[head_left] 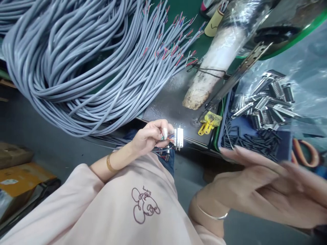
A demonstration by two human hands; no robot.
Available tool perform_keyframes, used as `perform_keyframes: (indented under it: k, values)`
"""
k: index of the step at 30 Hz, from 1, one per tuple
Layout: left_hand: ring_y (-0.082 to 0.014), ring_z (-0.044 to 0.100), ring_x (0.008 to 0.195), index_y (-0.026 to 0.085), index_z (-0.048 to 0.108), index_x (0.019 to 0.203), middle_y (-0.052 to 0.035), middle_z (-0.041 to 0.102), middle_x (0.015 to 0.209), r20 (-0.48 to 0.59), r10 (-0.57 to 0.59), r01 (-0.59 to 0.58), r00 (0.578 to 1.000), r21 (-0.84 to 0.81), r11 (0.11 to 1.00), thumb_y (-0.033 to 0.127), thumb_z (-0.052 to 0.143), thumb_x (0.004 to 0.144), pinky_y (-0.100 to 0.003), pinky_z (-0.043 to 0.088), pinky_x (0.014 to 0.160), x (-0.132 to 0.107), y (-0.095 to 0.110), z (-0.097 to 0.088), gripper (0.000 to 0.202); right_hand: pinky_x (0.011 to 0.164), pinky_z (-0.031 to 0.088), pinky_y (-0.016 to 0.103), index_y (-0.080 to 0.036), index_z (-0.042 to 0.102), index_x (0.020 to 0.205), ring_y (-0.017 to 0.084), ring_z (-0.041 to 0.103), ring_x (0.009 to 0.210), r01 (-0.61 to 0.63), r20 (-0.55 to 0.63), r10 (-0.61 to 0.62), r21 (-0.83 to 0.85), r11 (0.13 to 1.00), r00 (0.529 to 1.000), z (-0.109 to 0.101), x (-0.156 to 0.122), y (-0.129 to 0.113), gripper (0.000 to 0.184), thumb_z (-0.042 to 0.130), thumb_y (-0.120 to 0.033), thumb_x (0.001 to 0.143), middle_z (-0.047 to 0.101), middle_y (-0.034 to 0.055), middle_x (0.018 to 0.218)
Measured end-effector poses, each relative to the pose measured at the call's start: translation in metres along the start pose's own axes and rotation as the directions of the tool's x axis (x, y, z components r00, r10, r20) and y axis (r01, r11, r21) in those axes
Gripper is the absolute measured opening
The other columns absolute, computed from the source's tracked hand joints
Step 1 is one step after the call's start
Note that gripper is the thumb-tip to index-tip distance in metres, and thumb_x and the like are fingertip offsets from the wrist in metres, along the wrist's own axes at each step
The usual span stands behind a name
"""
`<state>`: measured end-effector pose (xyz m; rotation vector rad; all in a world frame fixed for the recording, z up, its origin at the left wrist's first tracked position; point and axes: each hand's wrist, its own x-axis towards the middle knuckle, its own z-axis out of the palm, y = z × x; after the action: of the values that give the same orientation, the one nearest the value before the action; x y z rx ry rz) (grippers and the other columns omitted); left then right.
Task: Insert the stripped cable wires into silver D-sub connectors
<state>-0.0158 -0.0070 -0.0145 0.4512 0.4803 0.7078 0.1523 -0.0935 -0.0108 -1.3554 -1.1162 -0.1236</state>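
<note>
My left hand (pixel 150 136) is closed in a pinch on a grey cable end with coloured wires soldered to a metal connector (pixel 178 137), held just in front of the bench edge. My right hand (pixel 263 185) is near the camera at the lower right, fingers stretched out flat and holding nothing. Its fingertips reach toward a dark blue tray (pixel 245 127) that holds short black sleeves (pixel 255 143) and several metal connectors (pixel 265 102).
A big bundle of grey cables (pixel 76 68) with stripped coloured ends fills the upper left of the green bench. A plastic-wrapped cylinder (pixel 217 64), a yellow clip (pixel 209 121) and a dark metal plate (pixel 168 102) lie mid-bench. Cardboard boxes (pixel 20 177) sit on the floor at left.
</note>
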Motion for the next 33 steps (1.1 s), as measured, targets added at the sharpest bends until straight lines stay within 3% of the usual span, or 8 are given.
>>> perform_keyframes:
  k: [2,5,7,10,14,21,27,33]
  values:
    - [-0.0059,0.041,0.046,0.015,0.057,0.055,0.0003,0.055,0.064,-0.004,0.016,-0.016,1.0,0.011,1.0,0.017,0.067,0.05,-0.022,0.021,0.041,-0.001,-0.001,-0.001,0.012,0.065,0.062,0.036,-0.022,0.073,0.094,0.021,0.074,0.068,0.107,-0.018,-0.108,-0.06,0.992,0.994,0.001,-0.005,-0.01,0.009,0.07,-0.014,0.09,0.072,-0.0014,0.076]
    - [-0.0045,0.043,0.044,0.015,0.057,0.061,0.0005,0.059,0.07,-0.011,0.049,-0.048,0.999,0.065,0.997,0.023,0.075,0.058,-0.021,0.024,0.041,0.0,-0.002,-0.001,0.02,0.071,0.066,0.031,-0.021,0.07,0.087,0.018,0.078,0.072,0.27,0.273,-0.245,-0.06,0.961,0.93,-0.004,-0.006,-0.017,0.015,0.076,-0.008,0.083,0.077,-0.003,0.079]
    - [-0.0029,0.043,0.042,0.015,0.056,0.065,0.001,0.062,0.073,-0.011,0.077,-0.074,0.997,0.132,0.988,0.027,0.08,0.064,-0.02,0.025,0.041,0.001,-0.004,0.0,0.027,0.073,0.065,0.024,-0.02,0.067,0.089,0.014,0.078,0.076,0.341,0.392,-0.281,-0.092,0.936,0.876,-0.002,-0.006,-0.017,0.016,0.075,-0.007,0.085,0.08,-0.0009,0.087]
    - [-0.0016,0.044,0.041,0.016,0.054,0.069,0.0028,0.062,0.072,-0.029,0.124,-0.112,0.992,0.257,0.96,0.025,0.084,0.066,-0.018,0.03,0.04,0.003,-0.008,0.003,0.032,0.076,0.063,0.02,-0.02,0.065,0.09,0.012,0.078,0.081,0.388,0.385,-0.296,-0.188,0.902,0.874,0.007,-0.009,-0.013,0.017,0.075,-0.007,0.086,0.081,0.0028,0.095]
    - [-0.0018,0.047,0.044,0.017,0.052,0.071,0.0057,0.058,0.067,-0.102,0.179,-0.127,0.979,0.385,0.914,0.019,0.083,0.067,-0.015,0.036,0.042,0.008,-0.011,0.01,0.032,0.078,0.062,0.022,-0.021,0.063,0.09,0.013,0.078,0.085,0.303,0.353,-0.215,-0.216,0.928,0.911,0.018,-0.012,-0.004,0.017,0.074,-0.009,0.087,0.081,0.003,0.097]
    - [-0.0004,0.045,0.048,0.017,0.05,0.069,0.0041,0.061,0.072,-0.116,0.352,-0.26,0.929,0.474,0.841,0.016,0.078,0.068,-0.014,0.04,0.046,0.022,-0.01,0.025,0.028,0.082,0.063,0.027,-0.022,0.06,0.085,0.015,0.077,0.09,0.199,0.331,-0.138,-0.159,0.967,0.933,0.018,-0.002,0.0,0.018,0.072,-0.008,0.086,0.08,0.0037,0.101]
    - [-0.005,0.058,0.062,0.017,0.051,0.068,0.0025,0.063,0.071,-0.147,0.474,-0.33,0.868,0.544,0.772,0.016,0.072,0.067,-0.015,0.048,0.059,0.028,-0.013,0.033,0.02,0.082,0.062,0.027,-0.021,0.062,0.086,0.014,0.077,0.088,0.208,0.312,-0.152,-0.153,0.966,0.938,0.02,0.006,0.002,0.018,0.073,-0.007,0.085,0.08,0.0028,0.099]
    - [-0.0053,0.053,0.059,0.019,0.051,0.068,0.0029,0.061,0.069,-0.149,0.507,-0.329,0.849,0.603,0.727,0.019,0.07,0.069,-0.016,0.044,0.055,0.029,-0.015,0.036,0.019,0.079,0.063,0.029,-0.023,0.061,0.085,0.015,0.077,0.086,0.239,0.313,-0.174,-0.183,0.954,0.934,0.021,0.009,0.005,0.018,0.073,-0.01,0.086,0.08,0.0013,0.098]
